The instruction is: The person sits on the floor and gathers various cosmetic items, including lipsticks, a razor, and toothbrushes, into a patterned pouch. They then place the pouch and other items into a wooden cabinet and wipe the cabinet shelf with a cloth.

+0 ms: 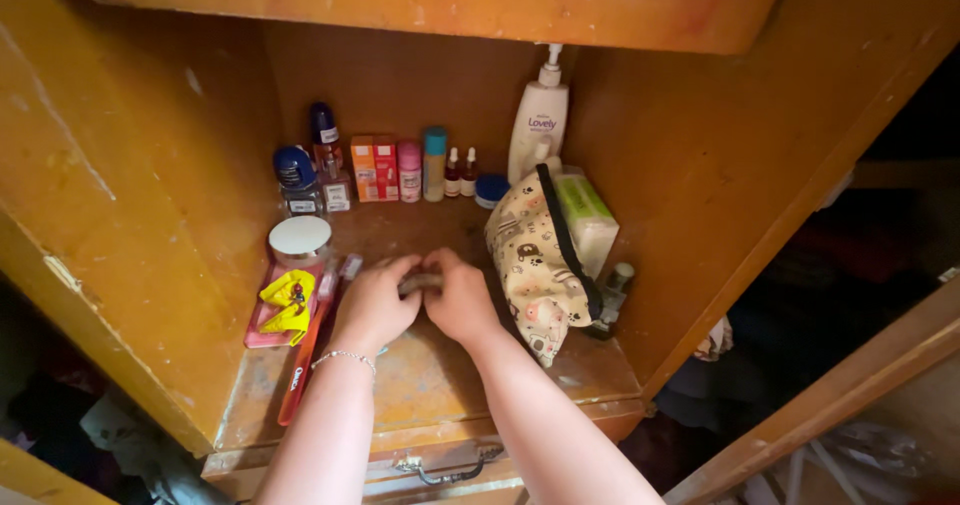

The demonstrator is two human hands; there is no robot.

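Note:
Both my hands meet in the middle of a wooden cupboard shelf (430, 375). My left hand (375, 305), with a thin bracelet at the wrist, and my right hand (460, 300) together pinch a small brownish object (420, 283) between the fingertips; what it is cannot be made out. A cream patterned pouch (530, 255) with a black zip lies just right of my right hand. A red toothpaste tube (305, 350) and a yellow hair claw (288, 300) on a pink tray lie left of my left hand.
Along the back stand a white pump bottle (538, 120), small bottles, orange boxes (374, 168), a pink-capped tube and a blue roll-on (295, 170). A white-lidded jar (300, 240) sits at left. A drawer handle (450, 470) is below the shelf edge. Cupboard walls close both sides.

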